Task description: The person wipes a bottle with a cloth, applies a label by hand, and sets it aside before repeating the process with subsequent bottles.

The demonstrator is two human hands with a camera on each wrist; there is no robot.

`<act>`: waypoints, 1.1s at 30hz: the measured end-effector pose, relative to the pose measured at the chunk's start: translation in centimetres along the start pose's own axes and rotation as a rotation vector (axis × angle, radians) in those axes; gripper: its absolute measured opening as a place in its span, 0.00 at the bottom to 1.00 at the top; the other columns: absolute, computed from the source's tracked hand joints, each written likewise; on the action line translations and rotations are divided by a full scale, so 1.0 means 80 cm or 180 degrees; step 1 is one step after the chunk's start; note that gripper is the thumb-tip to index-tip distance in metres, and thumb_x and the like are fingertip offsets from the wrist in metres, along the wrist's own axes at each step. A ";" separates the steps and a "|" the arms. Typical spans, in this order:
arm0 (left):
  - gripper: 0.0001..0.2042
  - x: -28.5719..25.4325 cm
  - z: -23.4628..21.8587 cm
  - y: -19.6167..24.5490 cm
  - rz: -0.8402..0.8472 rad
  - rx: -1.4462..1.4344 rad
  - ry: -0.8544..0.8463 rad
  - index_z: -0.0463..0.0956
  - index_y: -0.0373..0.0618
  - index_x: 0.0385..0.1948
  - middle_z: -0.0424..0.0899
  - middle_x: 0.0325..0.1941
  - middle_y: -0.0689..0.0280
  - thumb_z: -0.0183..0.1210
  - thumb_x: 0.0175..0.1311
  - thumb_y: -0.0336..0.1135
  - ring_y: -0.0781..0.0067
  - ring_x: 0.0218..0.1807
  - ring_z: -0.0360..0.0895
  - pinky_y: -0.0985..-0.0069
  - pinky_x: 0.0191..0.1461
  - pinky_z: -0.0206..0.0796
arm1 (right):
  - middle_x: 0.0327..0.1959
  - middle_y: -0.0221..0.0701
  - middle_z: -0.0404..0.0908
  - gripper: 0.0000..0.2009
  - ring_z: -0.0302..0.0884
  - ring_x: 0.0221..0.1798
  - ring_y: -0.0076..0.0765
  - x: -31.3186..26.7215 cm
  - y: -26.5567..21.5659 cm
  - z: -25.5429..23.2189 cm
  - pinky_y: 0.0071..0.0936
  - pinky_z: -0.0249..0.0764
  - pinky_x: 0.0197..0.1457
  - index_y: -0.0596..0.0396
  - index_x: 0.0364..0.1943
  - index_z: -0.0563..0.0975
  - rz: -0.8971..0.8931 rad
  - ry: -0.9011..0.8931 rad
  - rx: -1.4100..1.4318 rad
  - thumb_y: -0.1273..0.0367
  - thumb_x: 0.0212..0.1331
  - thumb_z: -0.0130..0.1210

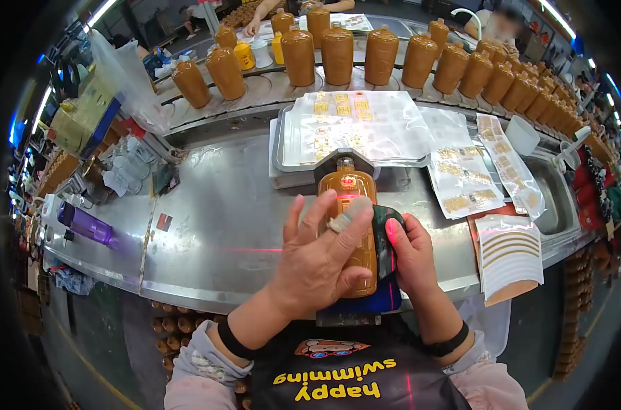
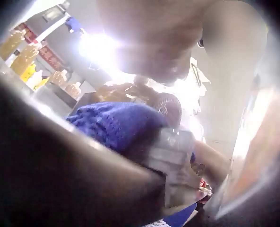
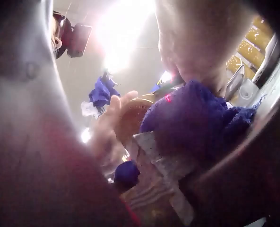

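Note:
A glossy brown bottle [image 1: 350, 183] with a red emblem lies on its back, its neck in a dark cradle [image 1: 324, 164]. The left hand [image 1: 314, 256] rests across its front with fingers spread; one finger has a wrap round it. At the bottle's right side the right hand [image 1: 414, 256] pinches a dark green flat pad [image 1: 387, 239], thumb on its face. Under the bottle's base is a blue cloth [image 1: 382, 295], large in the left wrist view as a folded cloth [image 2: 121, 124]. The right wrist view shows the round bottle base [image 3: 130, 120] beside the cloth [image 3: 187, 116].
Printed decal sheets [image 1: 358, 130] lie on a tray beyond the bottle, with more sheets [image 1: 461, 181] to the right beside a sink [image 1: 556, 198]. Brown bottles [image 1: 338, 58] line a curved conveyor behind. A purple flask [image 1: 88, 224] lies at left. Red laser lines cross the workplace.

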State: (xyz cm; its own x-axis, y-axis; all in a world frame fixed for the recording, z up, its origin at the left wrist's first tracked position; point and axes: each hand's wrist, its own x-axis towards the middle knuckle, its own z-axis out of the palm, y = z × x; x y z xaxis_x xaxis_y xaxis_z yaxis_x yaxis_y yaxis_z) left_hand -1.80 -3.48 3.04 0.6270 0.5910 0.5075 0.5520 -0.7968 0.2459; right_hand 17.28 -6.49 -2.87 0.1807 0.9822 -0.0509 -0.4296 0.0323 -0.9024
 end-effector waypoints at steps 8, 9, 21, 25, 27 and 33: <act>0.28 0.004 0.006 -0.031 -0.0160 -0.0139 0.0269 0.67 0.48 0.66 0.77 0.61 0.63 0.46 0.71 0.55 0.52 0.64 0.63 0.52 0.73 0.43 | 0.38 0.25 0.79 0.10 0.72 0.38 0.14 0.002 0.004 -0.005 0.16 0.72 0.42 0.60 0.45 0.75 0.0064 -0.0083 -0.0022 0.66 0.70 0.53; 0.28 0.009 0.004 -0.037 -0.0078 -0.0142 0.0267 0.67 0.48 0.66 0.78 0.61 0.62 0.47 0.71 0.54 0.52 0.64 0.63 0.52 0.73 0.43 | 0.38 0.25 0.79 0.10 0.72 0.38 0.14 0.001 0.002 -0.003 0.16 0.72 0.42 0.60 0.45 0.75 0.0059 -0.0092 -0.0010 0.66 0.70 0.53; 0.32 0.030 0.044 -0.035 -0.1826 -0.3642 0.0338 0.54 0.37 0.69 0.64 0.68 0.51 0.57 0.67 0.40 0.49 0.66 0.61 0.60 0.72 0.48 | 0.39 0.25 0.79 0.11 0.71 0.39 0.14 0.002 0.006 -0.006 0.16 0.71 0.44 0.60 0.45 0.75 0.0074 -0.0138 -0.0030 0.65 0.70 0.53; 0.31 0.034 0.035 -0.046 -0.0713 -0.1676 0.0529 0.57 0.38 0.68 0.67 0.66 0.53 0.58 0.65 0.39 0.50 0.65 0.62 0.61 0.73 0.48 | 0.38 0.25 0.79 0.11 0.71 0.38 0.14 0.002 0.006 -0.010 0.16 0.71 0.43 0.60 0.44 0.75 0.0110 -0.0172 -0.0114 0.65 0.70 0.54; 0.25 0.043 0.020 -0.055 0.0139 -0.1142 0.0277 0.67 0.46 0.64 0.76 0.61 0.61 0.53 0.69 0.47 0.57 0.65 0.63 0.58 0.75 0.42 | 0.37 0.24 0.79 0.11 0.71 0.38 0.14 0.003 0.005 -0.008 0.16 0.71 0.43 0.59 0.44 0.75 0.0100 -0.0138 -0.0080 0.65 0.70 0.54; 0.24 0.040 0.015 -0.072 0.0584 -0.0499 -0.0097 0.71 0.57 0.63 0.83 0.53 0.72 0.46 0.71 0.55 0.61 0.62 0.66 0.53 0.76 0.37 | 0.36 0.24 0.79 0.11 0.70 0.37 0.13 0.001 0.004 -0.007 0.16 0.71 0.41 0.59 0.44 0.75 0.0127 -0.0147 -0.0025 0.64 0.70 0.54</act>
State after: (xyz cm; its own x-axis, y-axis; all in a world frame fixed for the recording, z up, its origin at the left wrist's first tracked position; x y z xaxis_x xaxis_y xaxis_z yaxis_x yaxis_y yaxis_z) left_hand -2.30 3.20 2.26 0.7266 0.4362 0.5308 0.3367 -0.8995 0.2784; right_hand 17.64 -6.48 -3.38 0.1225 0.9902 -0.0672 -0.4287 -0.0083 -0.9034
